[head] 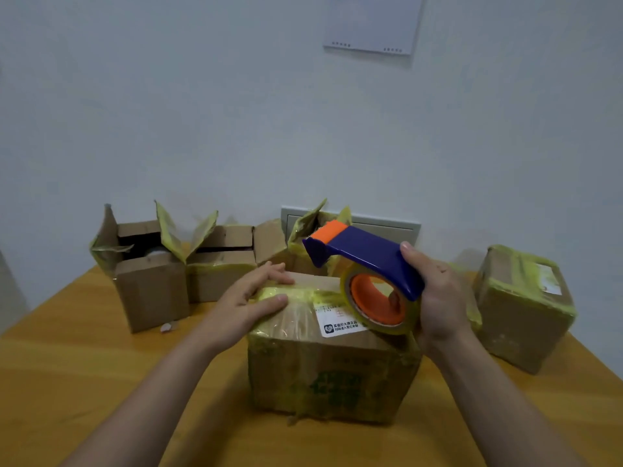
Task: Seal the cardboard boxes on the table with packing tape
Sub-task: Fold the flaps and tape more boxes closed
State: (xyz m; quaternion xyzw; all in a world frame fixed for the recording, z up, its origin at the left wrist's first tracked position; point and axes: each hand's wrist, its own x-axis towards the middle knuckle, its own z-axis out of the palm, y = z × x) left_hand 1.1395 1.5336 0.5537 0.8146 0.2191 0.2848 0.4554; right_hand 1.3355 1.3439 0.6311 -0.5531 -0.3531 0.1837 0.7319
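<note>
**Left hand (251,299) flat on the box, right hand (438,298) on the tape dispenser (371,254)**

Your left fingers (276,274) lie straight and close together, pressed flat on the top of the centre box (330,375) at its left edge, with the thumb along the near side of the lid. Your right fingers are curled round the back of the blue-and-orange dispenser, the thumb (409,252) on top of its blue handle. You hold it tilted, cutter end up and pointing left. Its tape roll (401,326) is low against the right part of the box top, just beside a white label (337,326).

The centre box stands closed on the wooden table (84,365), directly in front of you, with yellowish tape wrinkled over its top and corners.

Behind it to the left are two open boxes (151,288), flaps up. A third open box (303,237) shows behind the dispenser. To the right, apart from the centre one, sits a closed taped box (526,308). A pale sheet (374,21) hangs on the wall above.
</note>
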